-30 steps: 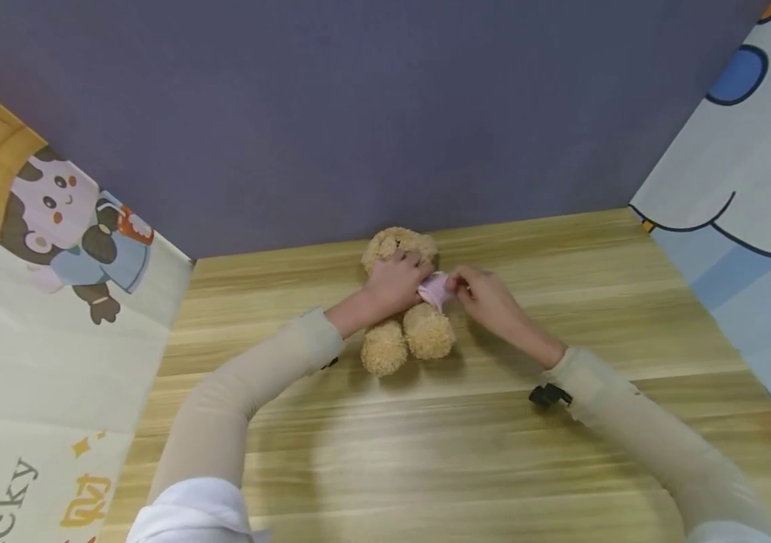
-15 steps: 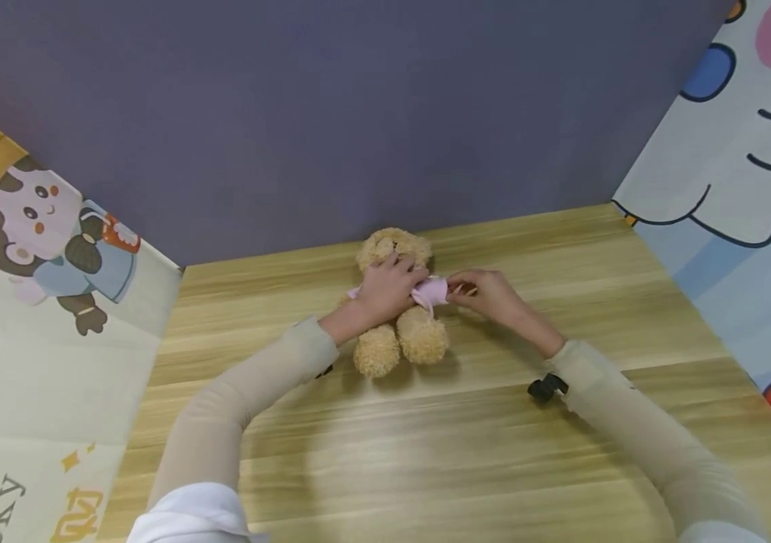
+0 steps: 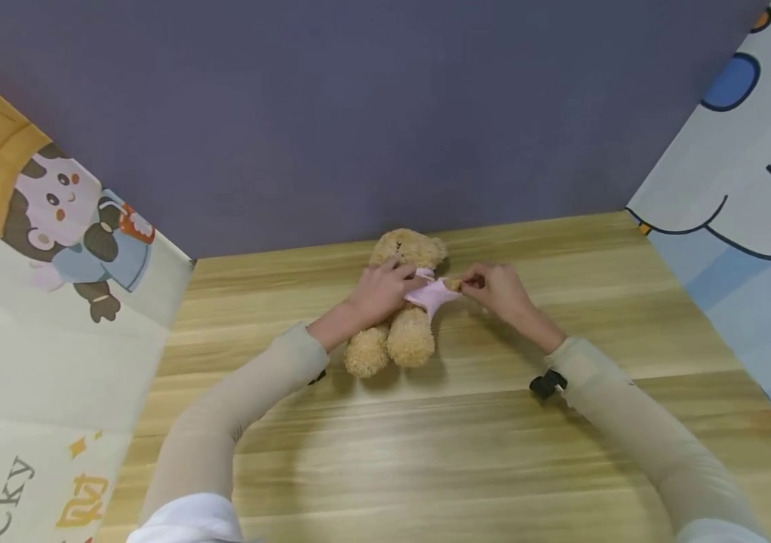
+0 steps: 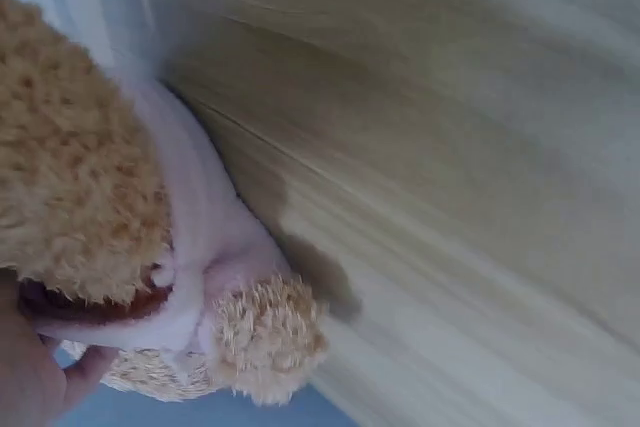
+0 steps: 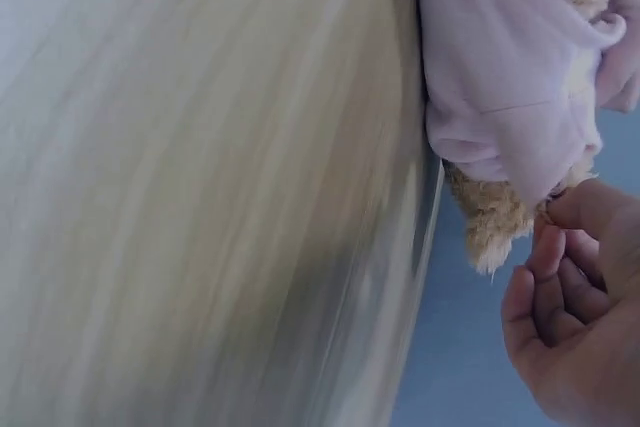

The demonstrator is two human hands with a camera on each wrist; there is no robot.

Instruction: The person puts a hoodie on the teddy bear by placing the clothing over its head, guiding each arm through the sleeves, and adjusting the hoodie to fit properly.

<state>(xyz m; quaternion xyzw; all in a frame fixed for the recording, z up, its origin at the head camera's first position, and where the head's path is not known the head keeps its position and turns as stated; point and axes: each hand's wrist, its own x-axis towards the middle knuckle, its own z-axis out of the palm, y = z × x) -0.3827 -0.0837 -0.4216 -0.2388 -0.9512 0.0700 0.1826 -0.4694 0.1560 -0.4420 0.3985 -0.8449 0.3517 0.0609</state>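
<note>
A tan teddy bear [image 3: 411, 339] lies on its back on the table, its head toward the back wall. It has on a pink doll shirt [image 3: 431, 296], whose front gapes open in the left wrist view. My left hand [image 3: 377, 292] lies across the bear's chest and holds the edge of the shirt; my left thumb [image 4: 88, 372] shows beneath that edge. At the sleeve end, my right hand [image 3: 499, 290] pinches the tip of the bear's paw [image 5: 497, 227] between thumb and index finger. The bear's other arm is hidden in the head view.
A wood-grain table [image 3: 392, 460] extends toward me. Behind the bear stands a plain purple-grey wall [image 3: 385, 113]. Printed cartoon panels flank the table, with a left panel [image 3: 73, 362] and a right panel [image 3: 718, 181].
The right hand has gone from the pink sleeve to the brown paw, which now shows past the sleeve. The bear's head has shifted right and its legs left; the left hand has shifted slightly left.
</note>
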